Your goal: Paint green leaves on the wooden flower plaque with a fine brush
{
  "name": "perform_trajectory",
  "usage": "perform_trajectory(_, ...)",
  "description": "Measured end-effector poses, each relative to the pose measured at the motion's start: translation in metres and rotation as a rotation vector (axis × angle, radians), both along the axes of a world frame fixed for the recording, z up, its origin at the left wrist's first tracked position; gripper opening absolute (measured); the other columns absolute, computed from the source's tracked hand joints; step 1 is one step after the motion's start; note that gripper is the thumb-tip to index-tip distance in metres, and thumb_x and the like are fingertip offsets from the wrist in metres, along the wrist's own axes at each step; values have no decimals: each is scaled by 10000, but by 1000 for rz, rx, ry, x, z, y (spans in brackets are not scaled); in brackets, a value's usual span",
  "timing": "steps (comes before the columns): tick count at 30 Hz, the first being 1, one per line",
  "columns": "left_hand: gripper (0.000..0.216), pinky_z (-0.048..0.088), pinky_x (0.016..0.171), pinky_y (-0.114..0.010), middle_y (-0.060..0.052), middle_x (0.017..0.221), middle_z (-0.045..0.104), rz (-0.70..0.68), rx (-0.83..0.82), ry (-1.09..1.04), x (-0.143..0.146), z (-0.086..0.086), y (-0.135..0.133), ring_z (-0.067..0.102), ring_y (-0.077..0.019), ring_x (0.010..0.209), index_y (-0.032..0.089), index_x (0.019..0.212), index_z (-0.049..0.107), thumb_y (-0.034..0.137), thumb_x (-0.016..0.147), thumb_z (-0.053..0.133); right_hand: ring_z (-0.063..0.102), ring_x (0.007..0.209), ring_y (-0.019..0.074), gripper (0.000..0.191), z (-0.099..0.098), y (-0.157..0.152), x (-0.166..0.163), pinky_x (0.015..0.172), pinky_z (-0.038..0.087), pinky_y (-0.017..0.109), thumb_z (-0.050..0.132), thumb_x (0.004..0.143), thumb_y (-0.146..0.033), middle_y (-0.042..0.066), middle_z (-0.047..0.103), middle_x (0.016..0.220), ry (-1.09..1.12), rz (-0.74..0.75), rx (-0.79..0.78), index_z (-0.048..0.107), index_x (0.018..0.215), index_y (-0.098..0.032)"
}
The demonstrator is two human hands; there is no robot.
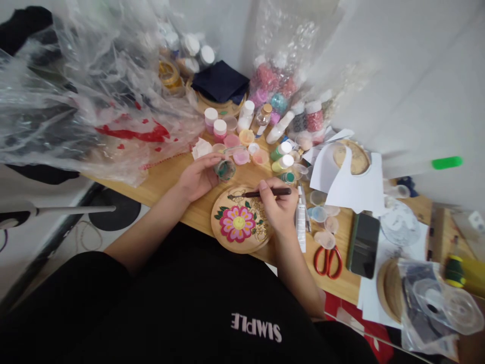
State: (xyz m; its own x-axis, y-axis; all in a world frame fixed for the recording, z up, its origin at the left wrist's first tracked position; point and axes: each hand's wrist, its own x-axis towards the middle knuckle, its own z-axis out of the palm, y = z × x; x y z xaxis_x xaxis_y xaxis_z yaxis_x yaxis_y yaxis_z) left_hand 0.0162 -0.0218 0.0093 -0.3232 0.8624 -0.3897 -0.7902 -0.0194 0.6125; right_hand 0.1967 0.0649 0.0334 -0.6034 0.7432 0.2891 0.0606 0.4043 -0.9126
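My left hand [200,177] is closed around a small clear cup [225,170] with green paint in it, tilted just above the far edge of a round wooden plaque [231,246]. A pink flower [238,223] with a yellow centre and green leaves is coloured on the plaque. Gold outlines of leaves and blossoms show on its upper and right parts. In my right hand [279,202] is a slim dark-handled brush-like tool [271,192], gripped like a pen. Its thin tip points left, at an outlined leaf near the plaque's upper edge; whether it touches cannot be made out.
Several paint bottles [220,130] and small cups [241,155] crowd the table behind the plaque. To the right lie a white tube [300,225], red-handled scissors [328,263], a phone [364,245] and cut paper [341,187]. Crumpled clear plastic [113,101] covers the left.
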Motion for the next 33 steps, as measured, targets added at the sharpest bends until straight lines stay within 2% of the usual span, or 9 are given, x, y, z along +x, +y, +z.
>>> perform_trajectory(12, 213, 547, 602, -206, 19, 733, 745, 6, -8, -26, -1, -1, -1, 670, -94, 653, 168, 721, 713, 62, 858, 589, 507, 470, 78, 307, 2, 0, 1, 480, 417, 217, 593, 881, -268, -33, 594, 517, -4, 1, 12, 619, 583, -202)
perform_trajectory(20, 155, 558, 640, -206, 18, 787, 755, -15, 28, -21, -3, -3, -2, 690, -98, 695, 188, 747, 700, 100, 854, 631, 533, 471, 81, 324, 3, 0, 0, 474, 428, 213, 580, 899, -282, -22, 638, 534, -6, 11, -6, 660, 593, -209)
perform_trajectory(27, 131, 541, 638, -207, 15, 772, 752, 7, -8, 5, -2, -2, -2, 676, -101, 693, 188, 730, 717, 110, 824, 669, 537, 475, 75, 271, 2, 1, 0, 487, 425, 209, 604, 883, -241, -27, 646, 545, 14, 21, -10, 656, 620, -201)
perform_trajectory(33, 90, 533, 700, -235, 28, 823, 761, -29, 32, 36, -6, -10, -6, 689, -122, 803, 197, 797, 737, 144, 841, 679, 520, 448, 72, 279, 4, 1, -1, 453, 391, 201, 596, 867, -222, -39, 600, 502, 40, 1, -13, 622, 590, -197)
